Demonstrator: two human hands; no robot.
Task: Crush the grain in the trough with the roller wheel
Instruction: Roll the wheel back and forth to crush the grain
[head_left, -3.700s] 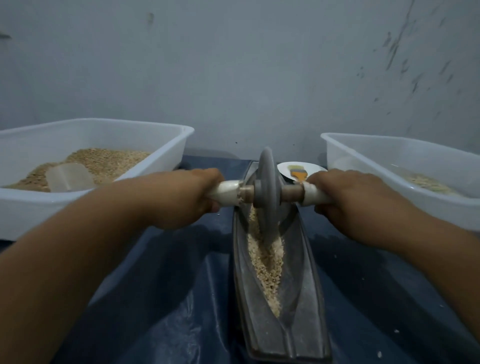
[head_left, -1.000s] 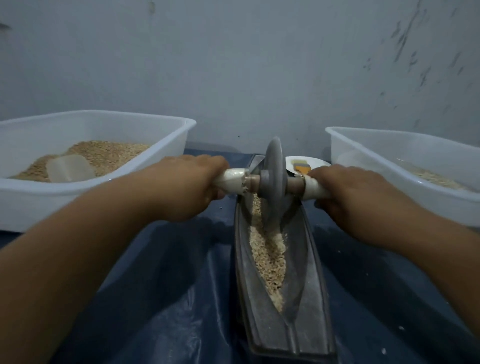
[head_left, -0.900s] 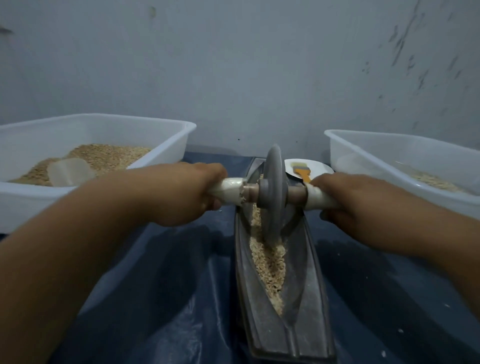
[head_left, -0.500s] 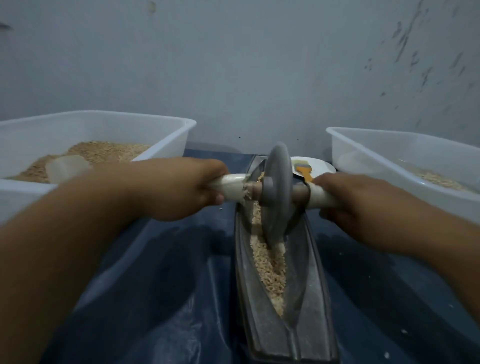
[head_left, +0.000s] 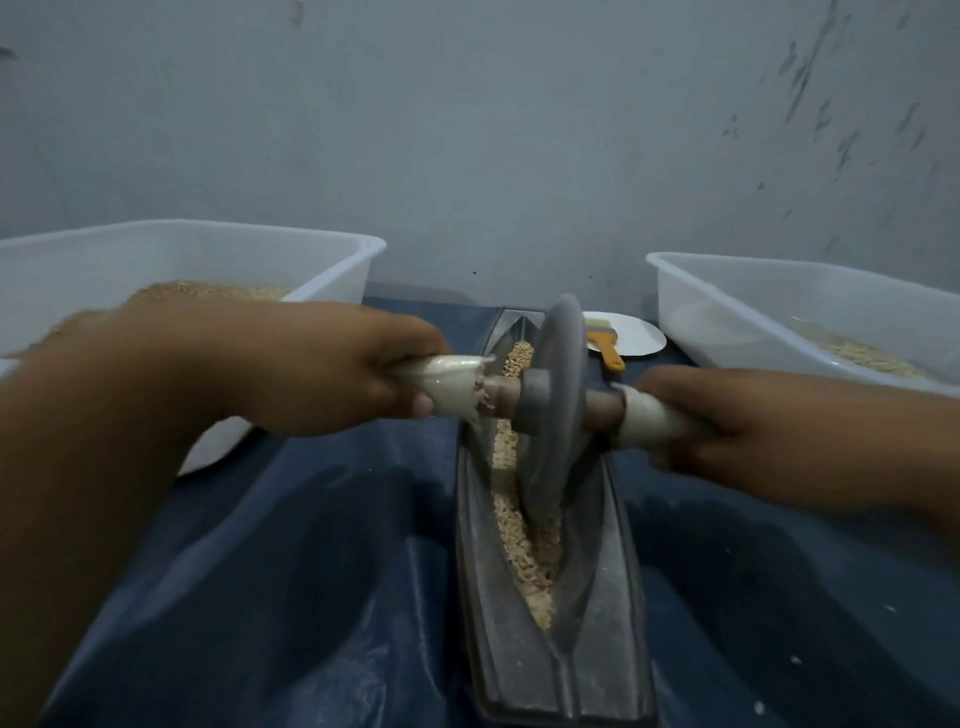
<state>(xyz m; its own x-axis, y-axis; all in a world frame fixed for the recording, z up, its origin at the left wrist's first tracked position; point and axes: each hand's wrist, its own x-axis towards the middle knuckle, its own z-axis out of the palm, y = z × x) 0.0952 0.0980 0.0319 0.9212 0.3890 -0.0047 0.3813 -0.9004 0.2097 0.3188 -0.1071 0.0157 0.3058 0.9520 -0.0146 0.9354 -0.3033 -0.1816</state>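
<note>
- Your left hand (head_left: 332, 364) was curled tight round the white-wrapped left end of the axle (head_left: 498, 397), thumb underneath, fingers over the top.
- Your right hand (head_left: 737, 426) was curled the same way round the white-wrapped right end, knuckles up.
- Between your two grips stood the wheel (head_left: 556, 405), a grey disc on edge, leaning slightly to your left at the top, its lower rim down in the groove of the trough (head_left: 597, 649).
- The trough ran lengthwise from just below your grips toward you, a long grey boat shape resting on the dark blue surface (head_left: 311, 571).
- The grain (head_left: 519, 551) lay in the groove: a strip beyond the wheel, more to the left of the disc, and a tapering line on the near side of the rim.
- Left of your left grip sat a white tub (head_left: 332, 260) holding tan grain; your forearm hid part of it.
- Right of your right grip sat a second tub (head_left: 727, 291) with a thin layer of grain.
- Beyond the wheel, near the wall, lay a white plate (head_left: 641, 335) with an orange-handled brush (head_left: 608, 348) on it.
</note>
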